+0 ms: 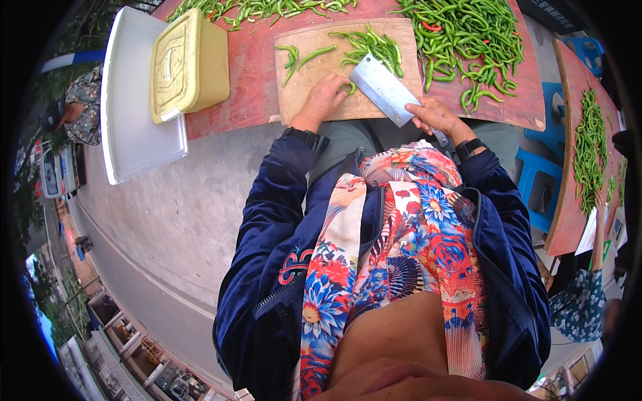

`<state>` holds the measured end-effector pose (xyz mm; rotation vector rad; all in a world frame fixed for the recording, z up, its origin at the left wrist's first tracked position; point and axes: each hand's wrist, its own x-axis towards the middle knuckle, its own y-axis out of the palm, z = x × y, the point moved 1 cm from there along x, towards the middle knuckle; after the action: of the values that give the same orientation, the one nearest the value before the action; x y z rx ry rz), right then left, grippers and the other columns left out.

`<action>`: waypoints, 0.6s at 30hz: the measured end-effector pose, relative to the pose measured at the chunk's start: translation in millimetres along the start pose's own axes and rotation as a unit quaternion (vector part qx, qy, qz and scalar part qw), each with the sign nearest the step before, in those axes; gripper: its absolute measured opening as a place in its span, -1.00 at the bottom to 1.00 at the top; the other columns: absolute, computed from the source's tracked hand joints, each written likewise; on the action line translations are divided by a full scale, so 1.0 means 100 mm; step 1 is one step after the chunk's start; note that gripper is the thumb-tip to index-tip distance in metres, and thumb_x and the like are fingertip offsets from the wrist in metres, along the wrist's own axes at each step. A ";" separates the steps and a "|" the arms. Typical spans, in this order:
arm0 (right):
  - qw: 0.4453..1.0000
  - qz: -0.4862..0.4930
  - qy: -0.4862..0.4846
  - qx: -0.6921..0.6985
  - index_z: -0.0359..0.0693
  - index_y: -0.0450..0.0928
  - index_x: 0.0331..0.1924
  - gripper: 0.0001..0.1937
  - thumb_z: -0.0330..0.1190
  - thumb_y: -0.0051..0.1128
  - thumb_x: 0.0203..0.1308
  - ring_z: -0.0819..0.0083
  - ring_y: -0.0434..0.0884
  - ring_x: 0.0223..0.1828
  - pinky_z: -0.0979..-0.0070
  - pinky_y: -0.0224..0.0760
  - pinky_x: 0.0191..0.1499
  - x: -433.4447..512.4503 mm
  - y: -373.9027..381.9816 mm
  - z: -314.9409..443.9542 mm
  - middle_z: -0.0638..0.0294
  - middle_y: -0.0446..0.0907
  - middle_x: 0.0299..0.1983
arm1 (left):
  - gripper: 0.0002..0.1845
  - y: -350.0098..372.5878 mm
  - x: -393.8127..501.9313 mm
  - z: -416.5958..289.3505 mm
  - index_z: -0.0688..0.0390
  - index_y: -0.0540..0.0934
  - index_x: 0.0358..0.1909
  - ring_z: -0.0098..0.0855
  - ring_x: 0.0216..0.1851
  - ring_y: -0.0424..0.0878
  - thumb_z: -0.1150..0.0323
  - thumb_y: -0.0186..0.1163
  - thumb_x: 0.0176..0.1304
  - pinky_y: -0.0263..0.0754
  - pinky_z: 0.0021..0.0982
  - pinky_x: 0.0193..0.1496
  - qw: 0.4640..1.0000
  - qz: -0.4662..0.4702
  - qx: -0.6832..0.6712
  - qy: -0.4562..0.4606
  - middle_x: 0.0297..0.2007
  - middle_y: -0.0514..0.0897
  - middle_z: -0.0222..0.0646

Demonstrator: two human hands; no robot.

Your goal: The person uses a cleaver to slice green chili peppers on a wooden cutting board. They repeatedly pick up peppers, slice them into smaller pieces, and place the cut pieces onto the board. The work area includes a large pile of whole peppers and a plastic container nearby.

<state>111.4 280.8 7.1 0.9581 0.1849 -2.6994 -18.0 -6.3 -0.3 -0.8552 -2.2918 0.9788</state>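
Observation:
My right hand grips a Chinese cleaver by its handle; the broad blade slants up and left over the front right of a wooden cutting board. On the board's front part, my left hand has its fingertips on a green chili pepper, of which only a curved end shows. Behind the blade lies a heap of green chilies, several with pale split sides. A few more chilies lie at the board's left.
A big pile of green chilies with some red ones covers the red table's right. A yellow lidded bin and white foam panel stand left. Blue stools and another chili-covered table, where a person's hand reaches, are right.

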 end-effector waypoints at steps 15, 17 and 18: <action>1.000 0.006 0.000 0.015 -0.28 0.53 -0.27 -0.68 -0.14 0.01 0.39 0.65 0.38 -0.77 0.62 0.26 -0.71 0.01 0.00 -0.02 0.36 0.49 -0.64 | -0.74 0.01 -0.01 -0.02 0.13 0.60 -0.19 -0.10 -0.23 0.59 0.53 0.28 0.03 0.50 -0.22 -0.16 0.999 -0.013 -0.032 -0.029 -0.31 0.55 -0.19; 1.000 0.007 0.000 0.013 -0.28 0.53 -0.26 -0.68 -0.14 0.01 0.39 0.65 0.37 -0.77 0.61 0.26 -0.72 0.02 0.00 -0.04 0.36 0.48 -0.64 | -0.73 0.00 -0.01 -0.03 0.13 0.60 -0.18 -0.10 -0.23 0.59 0.53 0.28 0.03 0.50 -0.22 -0.16 0.999 -0.012 -0.032 -0.030 -0.31 0.55 -0.19; 1.000 0.008 0.001 0.013 -0.28 0.53 -0.25 -0.68 -0.14 0.01 0.39 0.65 0.37 -0.77 0.61 0.25 -0.72 0.02 -0.01 -0.04 0.36 0.48 -0.64 | -0.73 0.00 -0.01 -0.03 0.12 0.60 -0.17 -0.10 -0.22 0.59 0.53 0.28 0.03 0.50 -0.22 -0.15 0.999 -0.011 -0.033 -0.030 -0.31 0.55 -0.20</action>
<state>112.4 281.8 2.7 0.9648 0.1440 -2.6935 -15.2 -5.4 1.5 -0.8354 -2.3905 0.9353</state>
